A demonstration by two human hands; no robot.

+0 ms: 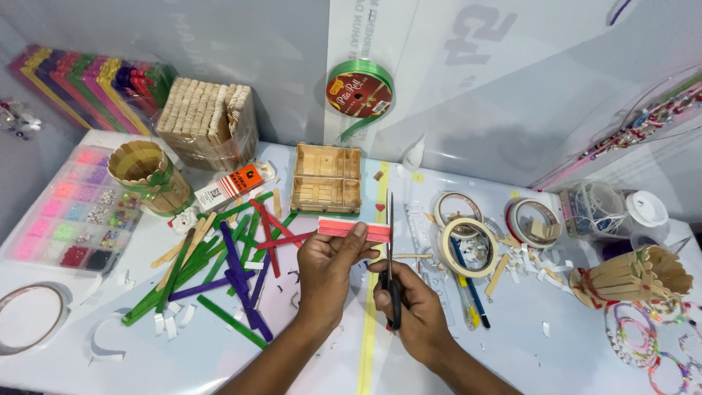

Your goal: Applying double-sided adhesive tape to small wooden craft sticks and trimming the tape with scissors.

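White worktop (512, 358) strewn with craft sticks: left hand (327, 267) pinches red sticks (354, 230); right hand (409, 307) grips shut scissors (391, 249). Trimming step; blades need opening.

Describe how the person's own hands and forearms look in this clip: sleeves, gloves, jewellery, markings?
Both the left hand and the right hand are bare: no gloves, and no rings, watch or bracelet show. The forearms are uncovered to the lower frame edge, so no sleeve is in view. No tattoos or markings are visible. Fingernails look short and unpainted.
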